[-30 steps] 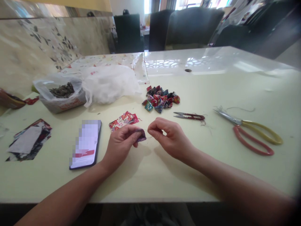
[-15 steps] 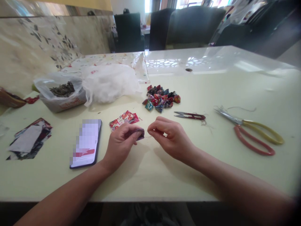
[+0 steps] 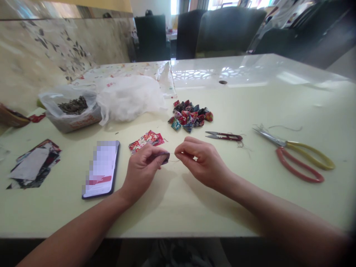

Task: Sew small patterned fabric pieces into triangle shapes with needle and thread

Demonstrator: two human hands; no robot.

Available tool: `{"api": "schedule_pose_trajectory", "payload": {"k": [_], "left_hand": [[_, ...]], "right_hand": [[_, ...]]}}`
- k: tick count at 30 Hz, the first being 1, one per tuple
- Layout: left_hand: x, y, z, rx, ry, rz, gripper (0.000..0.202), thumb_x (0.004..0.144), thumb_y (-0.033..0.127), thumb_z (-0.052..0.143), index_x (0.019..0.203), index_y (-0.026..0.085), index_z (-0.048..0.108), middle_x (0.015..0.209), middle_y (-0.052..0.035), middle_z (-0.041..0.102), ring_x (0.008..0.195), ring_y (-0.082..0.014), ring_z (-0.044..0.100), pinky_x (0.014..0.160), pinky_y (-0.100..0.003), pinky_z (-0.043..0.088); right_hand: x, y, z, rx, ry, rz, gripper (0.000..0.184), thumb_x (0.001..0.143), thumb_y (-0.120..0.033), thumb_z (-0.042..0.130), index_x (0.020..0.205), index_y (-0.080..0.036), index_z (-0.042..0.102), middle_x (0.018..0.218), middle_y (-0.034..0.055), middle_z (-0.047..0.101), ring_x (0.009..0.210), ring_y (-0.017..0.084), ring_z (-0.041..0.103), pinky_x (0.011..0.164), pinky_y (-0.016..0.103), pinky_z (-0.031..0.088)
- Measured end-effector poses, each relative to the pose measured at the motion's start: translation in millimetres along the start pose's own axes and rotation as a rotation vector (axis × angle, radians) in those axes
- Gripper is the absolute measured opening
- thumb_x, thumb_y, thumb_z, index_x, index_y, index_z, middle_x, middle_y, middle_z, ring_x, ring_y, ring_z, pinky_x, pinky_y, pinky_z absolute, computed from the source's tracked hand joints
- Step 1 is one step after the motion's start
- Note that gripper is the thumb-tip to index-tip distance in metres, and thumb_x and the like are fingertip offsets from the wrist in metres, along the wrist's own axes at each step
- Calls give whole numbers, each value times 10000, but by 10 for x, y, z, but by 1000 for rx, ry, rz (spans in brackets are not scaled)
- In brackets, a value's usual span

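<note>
My left hand (image 3: 143,170) pinches a small dark purple fabric piece (image 3: 164,157) between thumb and fingers, just above the pale green table (image 3: 178,207). My right hand (image 3: 201,161) is closed in a pinch right beside it, holding a thin needle with thread (image 3: 174,160) that runs to the fabric. The two hands are a few centimetres apart. A small stack of red patterned fabric squares (image 3: 147,140) lies just behind my left hand.
A pile of small stuffed fabric shapes (image 3: 190,115) sits behind the hands, thread snips (image 3: 225,137) and red-and-yellow scissors (image 3: 297,155) to the right. A phone (image 3: 102,168), fabric scraps (image 3: 35,163), a bag of dark bits (image 3: 71,109) and white stuffing (image 3: 129,98) lie left.
The fabric piece has turned slightly in my left fingers and shows less. Both hands stay in nearly the same place.
</note>
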State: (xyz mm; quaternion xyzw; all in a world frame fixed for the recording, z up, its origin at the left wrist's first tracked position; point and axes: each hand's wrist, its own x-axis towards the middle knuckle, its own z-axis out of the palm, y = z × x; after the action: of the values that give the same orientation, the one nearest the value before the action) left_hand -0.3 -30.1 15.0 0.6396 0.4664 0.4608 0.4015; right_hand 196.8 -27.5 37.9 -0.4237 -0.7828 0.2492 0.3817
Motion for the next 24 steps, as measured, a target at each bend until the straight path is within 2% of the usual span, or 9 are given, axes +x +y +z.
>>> {"api": "schedule_pose_trajectory", "payload": {"k": [7, 11, 14, 19, 22, 24], "left_hand": [[-7, -4, -2, 53, -9, 61, 91, 899, 251, 681, 899, 181, 739, 800, -14, 645, 704, -112, 631, 639, -213, 551], [-13, -3, -6, 57, -28, 77, 85, 901, 236, 672, 893, 182, 737, 794, -11, 638, 695, -111, 629, 647, -220, 547], [-9, 5, -10, 40, -52, 51, 88, 892, 249, 681, 871, 184, 736, 792, -14, 652, 689, -118, 641, 632, -223, 547], [12, 67, -5, 8, -58, 2, 66, 858, 214, 704, 806, 176, 717, 738, -3, 662, 634, -105, 622, 613, -213, 530], [23, 99, -4, -19, -66, -32, 95, 850, 213, 711, 765, 171, 705, 722, -3, 669, 645, -105, 624, 623, -208, 526], [29, 92, -4, -78, -82, -72, 112, 843, 223, 722, 746, 170, 703, 707, -3, 676, 648, -106, 624, 622, -205, 523]], "right_hand": [[4, 13, 8, -20, -31, -10, 176, 905, -125, 545, 793, -154, 678, 761, 23, 559, 659, 92, 499, 601, 223, 361], [12, 25, 10, 56, -46, 17, 174, 906, -134, 538, 788, -157, 664, 764, 24, 575, 670, 98, 508, 617, 230, 368], [27, 39, 24, 201, -69, 103, 150, 892, -155, 554, 767, -161, 636, 755, 14, 595, 697, 107, 511, 653, 241, 378], [22, 75, 116, 626, -109, 347, 120, 846, -246, 608, 761, -162, 606, 691, -18, 546, 668, 99, 452, 653, 246, 363], [15, 87, 163, 786, -97, 401, 124, 815, -267, 640, 767, -159, 601, 694, -22, 537, 658, 91, 443, 651, 243, 368], [16, 82, 162, 785, -93, 393, 127, 821, -268, 637, 769, -159, 599, 696, -22, 539, 657, 91, 446, 651, 243, 371]]}}
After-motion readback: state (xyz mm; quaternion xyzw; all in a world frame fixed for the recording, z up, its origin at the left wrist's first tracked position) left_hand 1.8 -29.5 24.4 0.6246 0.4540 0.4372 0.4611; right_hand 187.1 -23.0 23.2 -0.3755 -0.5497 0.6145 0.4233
